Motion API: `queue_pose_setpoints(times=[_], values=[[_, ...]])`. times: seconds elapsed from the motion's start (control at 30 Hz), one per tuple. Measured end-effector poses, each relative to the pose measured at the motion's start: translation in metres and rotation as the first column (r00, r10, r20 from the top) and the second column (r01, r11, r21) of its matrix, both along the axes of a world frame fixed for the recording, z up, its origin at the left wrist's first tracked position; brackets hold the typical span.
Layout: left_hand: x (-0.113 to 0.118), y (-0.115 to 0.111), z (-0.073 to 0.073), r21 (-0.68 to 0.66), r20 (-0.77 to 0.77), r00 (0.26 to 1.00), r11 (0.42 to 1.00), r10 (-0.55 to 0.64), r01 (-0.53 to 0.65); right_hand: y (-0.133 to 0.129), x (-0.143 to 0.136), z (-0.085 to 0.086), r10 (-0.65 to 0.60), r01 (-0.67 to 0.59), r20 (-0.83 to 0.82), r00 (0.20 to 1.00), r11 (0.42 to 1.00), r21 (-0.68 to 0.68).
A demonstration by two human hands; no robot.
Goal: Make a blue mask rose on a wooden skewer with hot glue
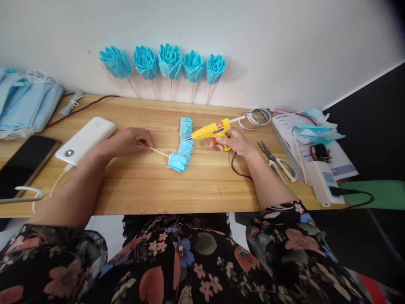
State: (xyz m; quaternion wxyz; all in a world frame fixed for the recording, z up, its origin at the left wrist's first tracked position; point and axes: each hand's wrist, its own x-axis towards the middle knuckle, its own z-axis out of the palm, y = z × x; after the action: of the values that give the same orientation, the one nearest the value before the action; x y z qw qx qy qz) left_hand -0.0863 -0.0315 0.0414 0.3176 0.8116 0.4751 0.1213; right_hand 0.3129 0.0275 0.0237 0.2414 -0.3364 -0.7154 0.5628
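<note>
From the middle of the pleated light-blue fabric strip point(186, 145), the left hand point(131, 140) lies at nine o'clock, fingertips pinched narrowly around a thin pale wooden stick point(160, 152), presumably leaving the strip's rolled end at six o'clock unobstructed. At three o'clock, the right hand point(238, 142) wraps the handle of a yellow plastic glue gun point(207, 131), a grip that seems to steady the nozzle at the strip's edge. Near twelve, five blue fabric flowers point(170, 62) lean on the white wall point(253, 46), probably for support.
</note>
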Motion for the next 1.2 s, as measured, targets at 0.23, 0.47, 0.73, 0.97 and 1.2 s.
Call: queue_pose_setpoints(times=[0.23, 0.47, 0.73, 0.97, 1.2], values=[[-0.004, 0.001, -0.003, -0.041, -0.051, 0.999, 0.999, 0.013, -0.015, 0.0, -0.004, -0.004, 0.069, -0.071, 0.048, 0.996, 0.996, 0.044], [-0.003, 0.0, -0.003, -0.056, -0.008, 0.999, 0.997, 0.049, -0.049, 0.002, -0.001, -0.003, 0.107, -0.109, 0.1, 0.989, 0.994, 0.02], [-0.002, 0.001, 0.002, -0.031, -0.011, 1.0, 1.0, 0.001, -0.002, -0.006, -0.007, 0.011, 0.065, -0.077, 0.187, 0.98, 0.995, 0.056], [0.0, 0.001, 0.004, -0.02, 0.01, 1.0, 1.0, -0.023, 0.023, -0.002, -0.002, 0.009, 0.044, -0.05, 0.13, 0.991, 0.998, 0.043], [0.001, 0.0, 0.007, -0.02, 0.012, 0.999, 0.999, -0.044, 0.044, -0.01, -0.009, 0.015, 0.079, -0.109, 0.282, 0.956, 0.99, 0.092]])
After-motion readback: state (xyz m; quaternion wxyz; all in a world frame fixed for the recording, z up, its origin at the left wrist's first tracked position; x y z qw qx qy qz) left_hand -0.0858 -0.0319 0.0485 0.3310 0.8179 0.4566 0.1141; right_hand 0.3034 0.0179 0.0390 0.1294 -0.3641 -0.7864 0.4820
